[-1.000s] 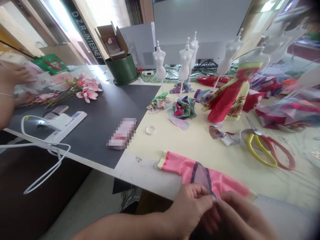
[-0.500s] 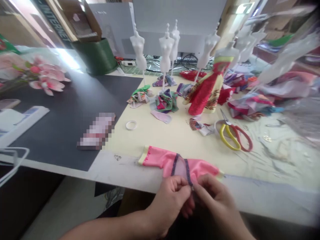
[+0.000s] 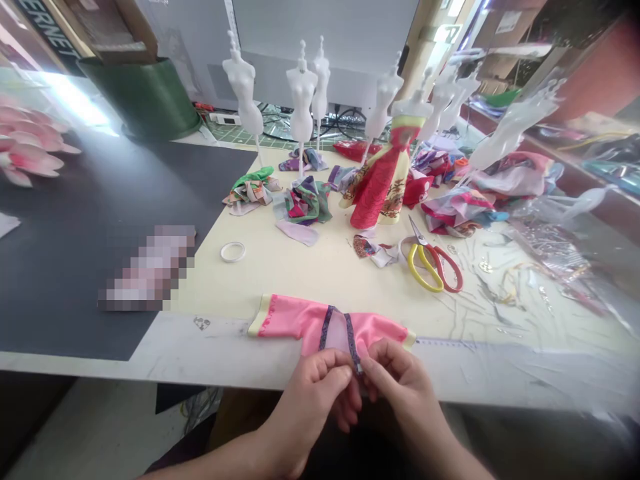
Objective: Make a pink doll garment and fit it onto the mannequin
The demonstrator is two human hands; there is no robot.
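A small pink doll jacket [image 3: 287,317] with pale yellow cuffs and dark patterned trim down its open front lies at the table's near edge, sleeves spread to both sides. My left hand [image 3: 320,383] is closed, thumb against forefinger, at the jacket's lower front edge. Facing it, my right hand [image 3: 400,373] pinches the lower end of the right-hand trim. The jacket's bottom is partly hidden behind my fingers. Beyond the right sleeve lie scissors [image 3: 425,270] with one yellow and one red handle, blades slightly apart.
Several white mannequins [image 3: 301,100] stand at the back, one in a red and yellow dress [image 3: 373,183]. Fabric scraps [image 3: 307,200] lie around their bases. A white ring [image 3: 233,251] sits left of centre, near a blurred-out object [image 3: 150,270]. A green pot [image 3: 145,100] stands far left.
My view has swung to the right, so everything sits further left in the picture. Both hands stay at the jacket's front edge, with only slight finger movement.
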